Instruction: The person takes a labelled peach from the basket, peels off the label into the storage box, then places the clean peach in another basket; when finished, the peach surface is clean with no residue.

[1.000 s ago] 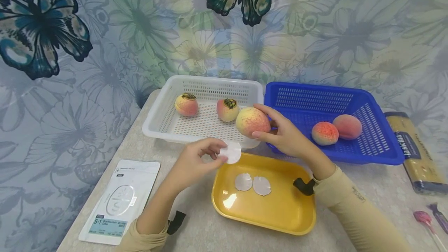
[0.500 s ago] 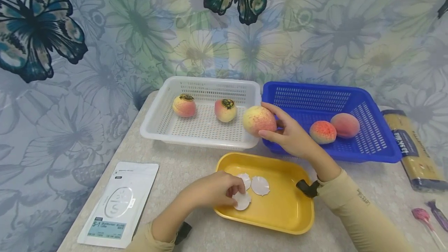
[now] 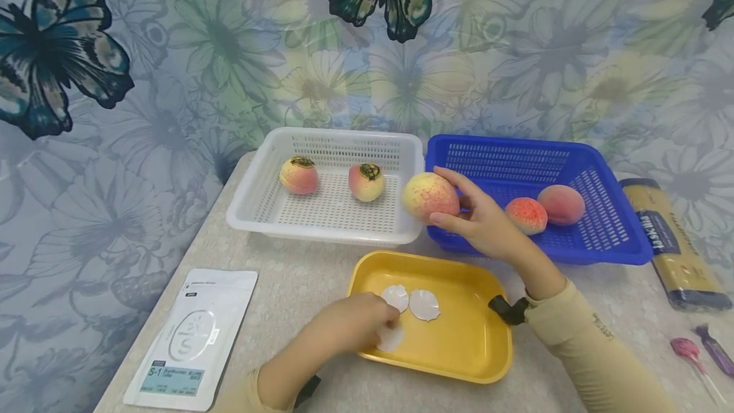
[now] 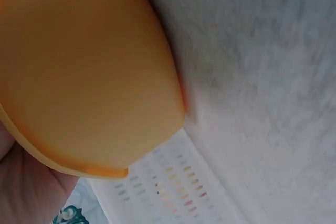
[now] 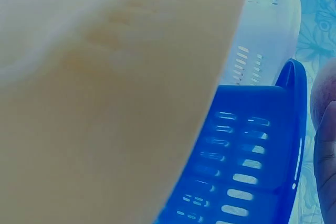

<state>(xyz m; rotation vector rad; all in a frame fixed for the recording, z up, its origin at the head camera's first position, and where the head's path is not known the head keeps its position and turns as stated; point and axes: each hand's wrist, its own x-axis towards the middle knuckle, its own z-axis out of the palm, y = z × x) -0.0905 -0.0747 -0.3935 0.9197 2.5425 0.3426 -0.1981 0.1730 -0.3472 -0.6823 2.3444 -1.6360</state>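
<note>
In the head view, my right hand (image 3: 484,218) grips a yellow-pink peach (image 3: 430,196) over the gap between the white and blue baskets. The peach (image 5: 323,93) and fingers show only at the right edge of the right wrist view. My left hand (image 3: 361,320), somewhat blurred, reaches into the left side of the yellow tray (image 3: 459,362). Its curled fingers pinch the edge of a white paper disc (image 3: 392,338) low over the tray floor; the thumb is mostly hidden. Two more white paper discs (image 3: 424,305) lie side by side in the tray.
The white basket (image 3: 321,228) holds two peaches (image 3: 367,182) with dark labels. Two more peaches (image 3: 561,204) sit in the blue basket (image 3: 596,250). A white pouch (image 3: 189,340) lies left, a gold roll pack (image 3: 676,244) right, near a lollipop (image 3: 685,347) and a purple-wrapped sweet (image 3: 715,347).
My left hand has come down from beside the peach into the yellow tray with the paper disc. The right hand has drawn the peach slightly right, away from the white basket.
</note>
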